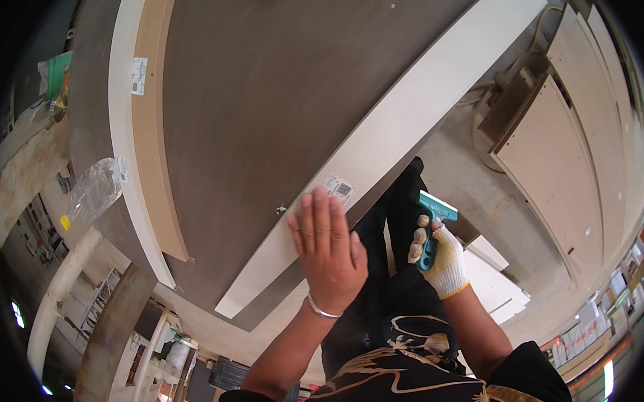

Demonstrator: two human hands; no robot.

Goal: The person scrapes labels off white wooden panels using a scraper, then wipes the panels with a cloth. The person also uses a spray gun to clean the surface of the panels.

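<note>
My left hand (327, 247), bare and with a bracelet at the wrist, is held palm down over a long white board (397, 111). Its fingers are stretched out, slightly blurred, and reach the lower edge of a printed label (338, 188) on the board. Whether the palm presses on the surface, I cannot tell. In a white knitted glove, my right hand (441, 257) grips a teal scraper (437, 207) by its handle, blade end up, off to the right of the board. The board lies slantwise along the near edge of a brown tabletop (260, 96).
Another white strip (123, 138) and a tan strip (153, 122) lie along the table's left side. Near them is a clear plastic bottle (93, 189) with a yellow cap. Large pale panels (550, 169) stand at the right, with a hose (475, 133) beside them.
</note>
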